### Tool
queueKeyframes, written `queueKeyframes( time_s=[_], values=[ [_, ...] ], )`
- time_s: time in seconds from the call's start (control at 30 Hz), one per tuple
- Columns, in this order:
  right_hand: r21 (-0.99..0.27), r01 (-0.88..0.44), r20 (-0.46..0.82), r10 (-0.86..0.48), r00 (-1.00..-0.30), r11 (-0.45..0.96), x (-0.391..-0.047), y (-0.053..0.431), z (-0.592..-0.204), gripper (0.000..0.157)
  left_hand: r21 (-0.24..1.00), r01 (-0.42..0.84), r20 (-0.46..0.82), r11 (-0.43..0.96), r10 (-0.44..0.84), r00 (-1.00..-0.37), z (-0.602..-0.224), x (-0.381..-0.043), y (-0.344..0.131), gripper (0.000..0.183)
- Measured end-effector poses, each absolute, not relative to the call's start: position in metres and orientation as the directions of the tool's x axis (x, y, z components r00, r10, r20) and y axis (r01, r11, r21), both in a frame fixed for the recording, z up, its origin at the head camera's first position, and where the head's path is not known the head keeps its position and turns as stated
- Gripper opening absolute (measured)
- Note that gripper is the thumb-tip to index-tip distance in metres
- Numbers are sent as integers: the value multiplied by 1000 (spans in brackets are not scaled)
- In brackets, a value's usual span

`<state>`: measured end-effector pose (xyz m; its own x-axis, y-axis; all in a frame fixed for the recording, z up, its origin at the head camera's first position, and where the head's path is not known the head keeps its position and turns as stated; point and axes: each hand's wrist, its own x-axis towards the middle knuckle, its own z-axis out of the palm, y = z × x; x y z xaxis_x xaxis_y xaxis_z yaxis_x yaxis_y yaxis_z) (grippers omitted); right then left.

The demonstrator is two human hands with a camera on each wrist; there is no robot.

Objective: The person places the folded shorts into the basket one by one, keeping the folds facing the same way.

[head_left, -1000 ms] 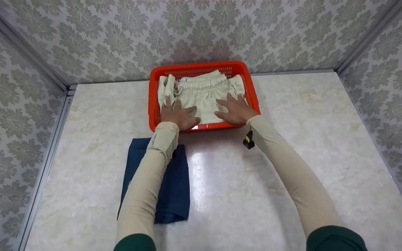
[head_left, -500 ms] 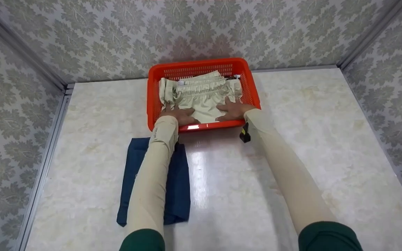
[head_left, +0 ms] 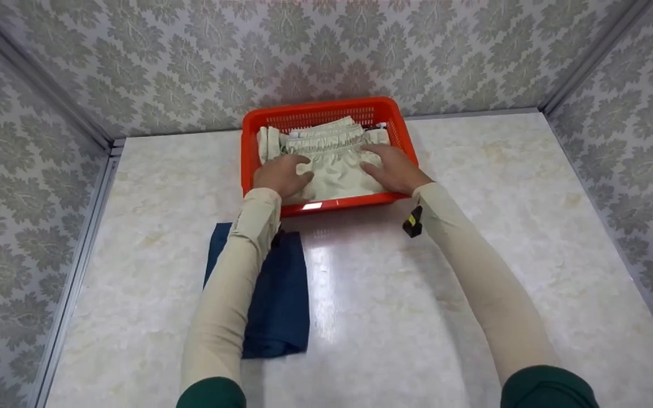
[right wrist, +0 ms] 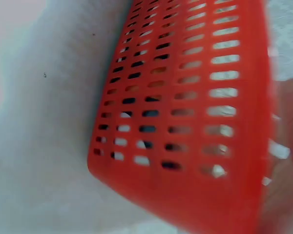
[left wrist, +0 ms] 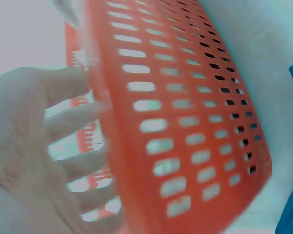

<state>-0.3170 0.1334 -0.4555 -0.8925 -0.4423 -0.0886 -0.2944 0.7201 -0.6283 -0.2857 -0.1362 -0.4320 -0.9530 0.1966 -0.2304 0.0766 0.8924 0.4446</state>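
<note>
Cream shorts with a gathered elastic waist (head_left: 332, 161) lie folded in a red plastic basket (head_left: 338, 204). Over their left side is my left hand (head_left: 282, 174), thumb apart from the forefinger; in the left wrist view its fingers are spread beyond the basket's slotted wall (left wrist: 156, 112). On the right side of the shorts, my right hand (head_left: 399, 170) reaches over the basket's edge, thumb and forefinger apart. Whether either hand touches the cloth cannot be told. Only a blurred part of the right hand (right wrist: 288, 161) shows in the right wrist view, behind the red wall (right wrist: 180, 97).
A folded dark blue garment (head_left: 281, 300) lies on the marbled white table (head_left: 383, 317) below the basket, partly under the left forearm. A patterned wall (head_left: 326, 51) stands close behind the basket, with side walls left and right. Other folded clothes lie under the shorts.
Both hands have lifted from lying spread flat on the shorts' lower part. The left hand has shifted slightly up and left, the right hand slightly to the right. The basket stays in place.
</note>
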Motion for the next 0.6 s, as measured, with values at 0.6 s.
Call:
queueKeyframes(
  time_s=[0.6],
  values=[
    [-647, -475, 349, -321, -880, 596, -201, 204, -516, 58, 365, 233, -70, 901, 276, -959, -524, -92, -207, 54]
  ],
)
